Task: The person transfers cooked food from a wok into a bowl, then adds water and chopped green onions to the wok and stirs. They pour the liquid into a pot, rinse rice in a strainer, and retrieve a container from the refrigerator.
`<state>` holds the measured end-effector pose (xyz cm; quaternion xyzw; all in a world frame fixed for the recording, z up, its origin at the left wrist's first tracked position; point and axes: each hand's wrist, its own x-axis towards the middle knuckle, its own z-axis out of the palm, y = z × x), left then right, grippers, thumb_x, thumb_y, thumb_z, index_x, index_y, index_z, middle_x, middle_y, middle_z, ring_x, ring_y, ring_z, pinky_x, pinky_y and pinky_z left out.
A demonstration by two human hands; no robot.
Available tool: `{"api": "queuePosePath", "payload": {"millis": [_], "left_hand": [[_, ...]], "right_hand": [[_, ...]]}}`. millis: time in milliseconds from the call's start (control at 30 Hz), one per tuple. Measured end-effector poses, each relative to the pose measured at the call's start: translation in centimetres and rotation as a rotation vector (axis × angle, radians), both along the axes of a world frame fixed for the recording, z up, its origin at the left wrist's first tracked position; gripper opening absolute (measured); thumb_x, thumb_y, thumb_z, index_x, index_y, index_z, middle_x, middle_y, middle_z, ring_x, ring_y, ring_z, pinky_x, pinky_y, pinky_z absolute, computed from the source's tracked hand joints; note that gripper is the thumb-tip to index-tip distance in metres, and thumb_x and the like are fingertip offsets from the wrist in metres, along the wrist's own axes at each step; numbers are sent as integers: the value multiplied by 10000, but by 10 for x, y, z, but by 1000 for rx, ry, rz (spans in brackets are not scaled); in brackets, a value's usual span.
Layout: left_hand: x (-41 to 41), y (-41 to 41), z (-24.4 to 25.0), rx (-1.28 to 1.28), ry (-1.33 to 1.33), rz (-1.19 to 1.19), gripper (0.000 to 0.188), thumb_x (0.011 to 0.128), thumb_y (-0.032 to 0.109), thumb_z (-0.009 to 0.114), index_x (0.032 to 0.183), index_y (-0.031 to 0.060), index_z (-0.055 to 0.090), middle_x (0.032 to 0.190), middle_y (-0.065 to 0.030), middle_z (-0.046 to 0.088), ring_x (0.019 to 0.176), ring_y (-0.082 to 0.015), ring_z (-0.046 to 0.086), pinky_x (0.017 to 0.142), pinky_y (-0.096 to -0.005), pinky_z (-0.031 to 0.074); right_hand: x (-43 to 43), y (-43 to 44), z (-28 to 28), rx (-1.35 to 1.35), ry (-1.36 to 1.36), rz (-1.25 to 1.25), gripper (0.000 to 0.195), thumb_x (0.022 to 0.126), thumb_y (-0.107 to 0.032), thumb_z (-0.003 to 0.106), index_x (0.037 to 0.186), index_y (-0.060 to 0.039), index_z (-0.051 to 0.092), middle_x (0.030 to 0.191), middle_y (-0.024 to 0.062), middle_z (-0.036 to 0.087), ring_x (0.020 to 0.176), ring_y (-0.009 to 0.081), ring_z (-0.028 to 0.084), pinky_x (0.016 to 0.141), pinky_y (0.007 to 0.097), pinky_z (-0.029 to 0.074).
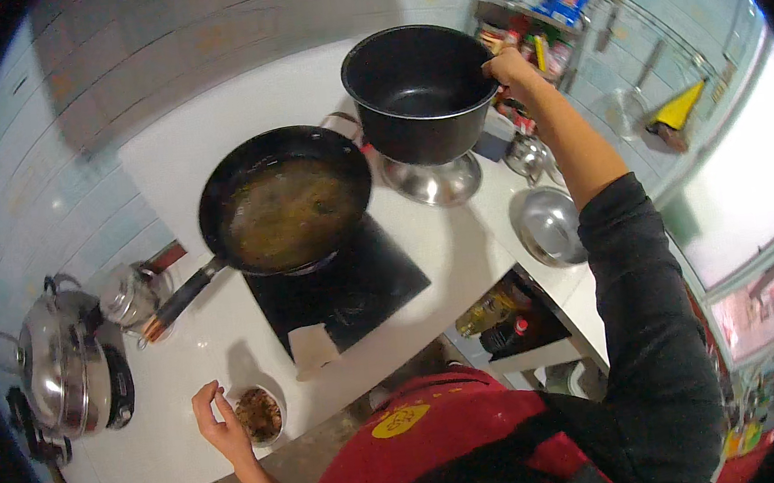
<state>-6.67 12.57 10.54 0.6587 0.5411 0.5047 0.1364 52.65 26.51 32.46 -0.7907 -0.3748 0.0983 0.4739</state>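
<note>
My right hand (509, 71) grips the rim or handle side of a deep black pot (422, 128), which looks empty inside. The pot is above or on an upturned-looking steel bowl or lid (441, 185); whether they touch is unclear. My left hand (216, 418) is beside a white bowl (278, 434) of brown food, fingers slightly curled, holding nothing visible. Between the hands, a black wok (210, 181) with cloudy yellowish liquid sits on a black induction cooktop (389, 269), its handle (181, 301) pointing to the lower left.
A steel multi-tier steamer (67, 373) and a glass jar (131, 295) stand at the left. A folded cloth or paper (314, 350) lies on the cooktop's near edge. At the right are a steel basin (551, 227), a small steel pot (526, 157) and a condiment rack (526, 15).
</note>
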Motion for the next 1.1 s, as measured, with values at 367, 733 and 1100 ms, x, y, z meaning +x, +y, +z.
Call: {"api": "queuePosePath", "payload": {"millis": [367, 733, 1100], "left_hand": [[132, 9, 28, 22, 158, -361, 164, 776, -20, 495, 927, 3, 556, 898, -121, 557, 828, -222, 547, 745, -307, 436], [355, -40, 36, 32, 240, -848, 197, 697, -34, 571, 887, 17, 578, 877, -137, 578, 790, -306, 571, 683, -348, 463], [481, -109, 24, -59, 342, -1083, 187, 720, -18, 559, 902, 19, 576, 896, -133, 575, 804, -293, 570, 699, -340, 461]], "right_hand": [[152, -241, -71, 46, -12, -78, 140, 703, -127, 529, 634, -9, 497, 470, 39, 382, 314, 172, 366, 280, 323, 251], [218, -459, -136, 115, 225, -368, 189, 685, -10, 482, 835, 41, 585, 569, 52, 531, 388, 131, 441, 336, 263, 321], [252, -532, -157, 51, 349, -388, 187, 722, -17, 484, 860, 32, 600, 632, 47, 565, 460, 112, 491, 396, 261, 376]]}}
